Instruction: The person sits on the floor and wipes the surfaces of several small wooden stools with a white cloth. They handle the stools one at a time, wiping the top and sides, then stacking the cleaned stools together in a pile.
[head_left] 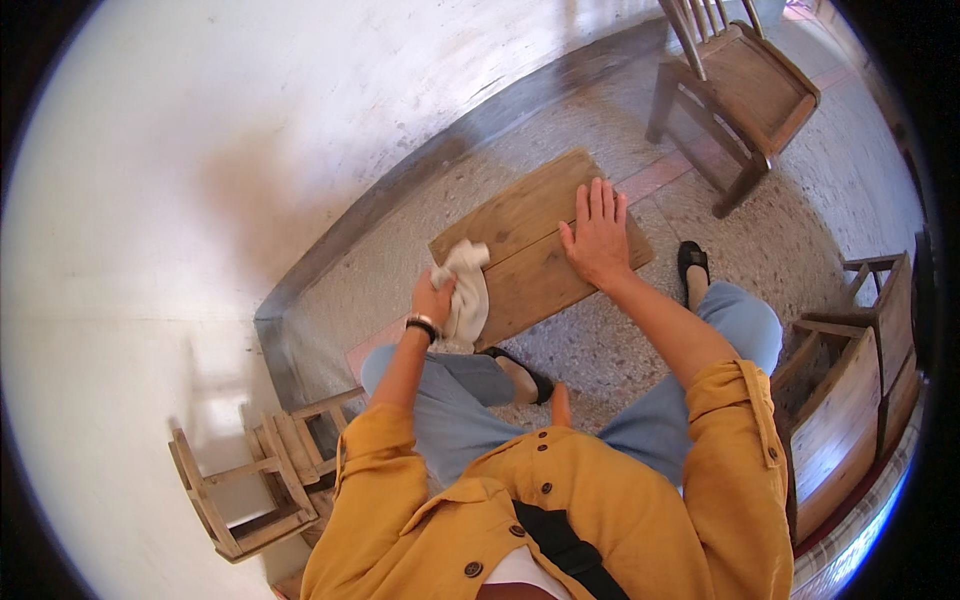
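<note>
Small wooden stool (540, 245) — low plank-top seat on speckled floor (600, 350), about 12 o'clock from person's knees, near wall base.

Head view:
- Left hand (432, 298) closed around bunched white cloth (464, 290), pressed on stool's near-left corner, 9 o'clock side of top.
- Right hand (597, 235) flat, fingers spread, holding nothing, bracing top at 3 o'clock side.
- Progress, judged: wiping under way; cloth at one corner, middle and far edge of top apparently left. No visible clean/dirty contrast; cannot tell share done.
- Wooden chair (740, 90) at 1 o'clock, well apart.
</note>
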